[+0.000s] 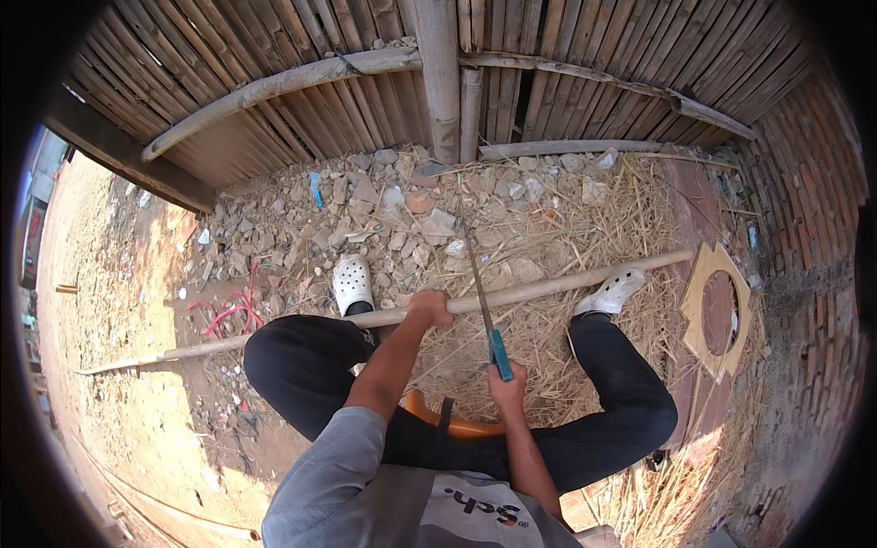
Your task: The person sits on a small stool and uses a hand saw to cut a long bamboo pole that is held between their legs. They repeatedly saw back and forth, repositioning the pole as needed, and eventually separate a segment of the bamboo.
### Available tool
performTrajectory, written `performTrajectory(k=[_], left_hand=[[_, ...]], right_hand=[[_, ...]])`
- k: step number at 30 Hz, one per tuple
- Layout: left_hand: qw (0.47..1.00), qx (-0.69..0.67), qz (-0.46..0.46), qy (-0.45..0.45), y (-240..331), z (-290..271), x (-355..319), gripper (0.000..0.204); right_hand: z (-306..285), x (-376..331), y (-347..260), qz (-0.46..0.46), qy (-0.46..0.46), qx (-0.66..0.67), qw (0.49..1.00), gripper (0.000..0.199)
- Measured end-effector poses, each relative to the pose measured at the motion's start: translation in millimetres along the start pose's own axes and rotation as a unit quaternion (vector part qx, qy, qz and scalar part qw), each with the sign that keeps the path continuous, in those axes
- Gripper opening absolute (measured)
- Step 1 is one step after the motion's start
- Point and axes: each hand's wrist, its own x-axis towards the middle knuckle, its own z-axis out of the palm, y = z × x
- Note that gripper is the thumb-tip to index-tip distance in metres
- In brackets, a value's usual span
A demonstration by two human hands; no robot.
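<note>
A long bamboo pole (548, 288) lies across in front of me, running from the lower left to the upper right over straw and rubble. My left hand (429, 309) is shut around the pole near its middle. My right hand (505, 388) grips the teal handle of a thin saw (480, 279), whose blade crosses the pole just right of my left hand. I sit on an orange stool (457, 425) with knees apart, in black trousers. My white clog shoes (353, 283) rest on the ground; the right one (614, 290) sits on or against the pole.
A bamboo slat fence (438, 73) with a thick post stands ahead. Broken stones and straw (402, 210) cover the ground. A brick wall (804, 210) curves along the right. A flat board with a round hole (717, 310) lies at right. Red cord (233, 310) lies at left.
</note>
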Motion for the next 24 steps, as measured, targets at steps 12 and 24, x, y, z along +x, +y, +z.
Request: performTrajectory(k=[12,24], left_hand=[[1.0,-0.011,0.018,0.012,47,8,19,0.043],[1.0,-0.018,0.008,0.018,46,28,-6,0.044]], right_hand=[[-57,-10,22,-0.036,0.029,-0.029,0.999,0.022],[-53,-46,42,-0.015,0.009,-0.071,0.997,0.024]])
